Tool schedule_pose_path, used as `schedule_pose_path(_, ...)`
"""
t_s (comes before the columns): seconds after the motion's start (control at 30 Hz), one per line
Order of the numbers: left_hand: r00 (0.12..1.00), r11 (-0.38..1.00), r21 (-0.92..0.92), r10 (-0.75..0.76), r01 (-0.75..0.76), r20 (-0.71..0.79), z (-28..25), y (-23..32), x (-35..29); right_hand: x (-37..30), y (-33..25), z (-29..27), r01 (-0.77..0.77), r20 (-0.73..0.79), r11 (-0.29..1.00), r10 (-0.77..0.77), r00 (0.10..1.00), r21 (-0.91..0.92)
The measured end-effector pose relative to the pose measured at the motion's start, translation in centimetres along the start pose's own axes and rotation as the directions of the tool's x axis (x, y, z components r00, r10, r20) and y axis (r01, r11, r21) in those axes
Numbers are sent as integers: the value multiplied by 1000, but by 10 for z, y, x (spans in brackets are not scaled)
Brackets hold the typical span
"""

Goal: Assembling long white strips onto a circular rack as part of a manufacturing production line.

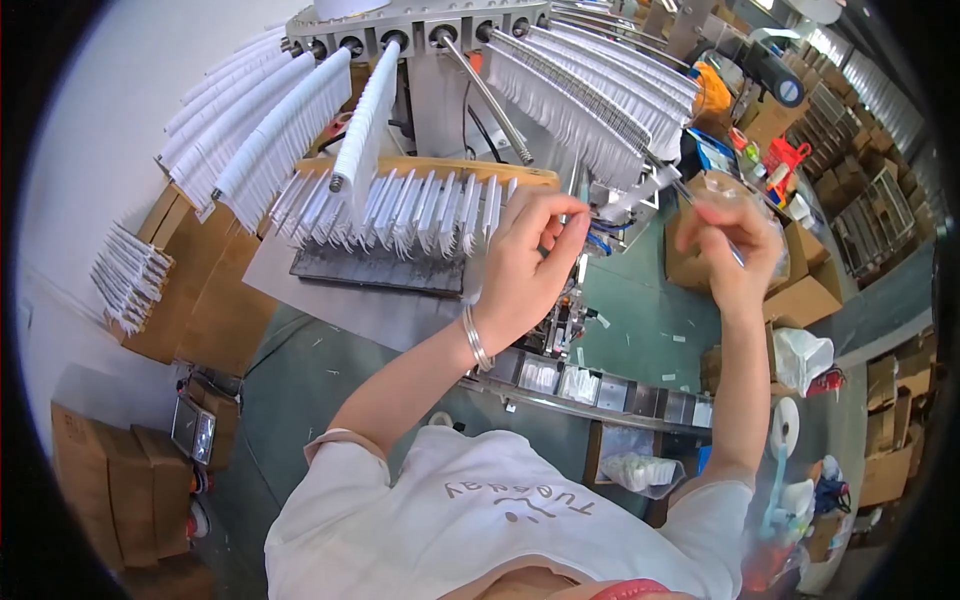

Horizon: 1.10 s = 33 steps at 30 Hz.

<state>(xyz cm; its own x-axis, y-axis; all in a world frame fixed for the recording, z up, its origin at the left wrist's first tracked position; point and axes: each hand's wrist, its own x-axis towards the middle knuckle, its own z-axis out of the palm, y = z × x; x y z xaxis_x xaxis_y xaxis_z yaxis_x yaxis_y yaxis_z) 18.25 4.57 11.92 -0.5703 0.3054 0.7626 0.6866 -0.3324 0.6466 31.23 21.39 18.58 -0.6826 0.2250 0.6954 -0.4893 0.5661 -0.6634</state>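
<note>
Two hands, left (522, 265) and right (733, 252). One bracelet (476, 340) on the left wrist. One bare rod (487, 95) among the loaded ones; the white pieces (400, 210) are too many to count. Several cardboard boxes (120, 480).

One view only: fisheye on your head, left of the pair, looking steeply down and forward. Your shirt fills the bottom edge, and both hands, left (525, 262) and right (735, 250), sit close to the lens. The rod rack (420, 25) is the landmark, top centre, just beyond the hands. The floor lies far below it, and straight edges bend near the rim.
</note>
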Motion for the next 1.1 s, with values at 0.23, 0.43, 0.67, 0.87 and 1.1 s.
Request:
schedule_pose_path(0.23,950,928,263,297,-263,-96,37,-2,44,-74,-35,-55,-2,-184,999,-6,983,-43)
schedule_pose_path(0.43,930,836,469,360,-283,-80,51,-3,53,-110,-60,-63,-4,-314,992,44,948,127)
schedule_pose_path(0.67,910,813,507,397,-288,-120,54,-2,48,-126,-75,-65,15,-305,999,-2,952,39)
schedule_pose_path(0.87,903,855,312,430,-414,19,48,16,28,-133,-77,-39,-8,-396,994,51,917,110)
schedule_pose_path(1.1,818,846,-366,499,-388,287,28,35,-22,-183,-75,0,0,-725,943,256,639,333)
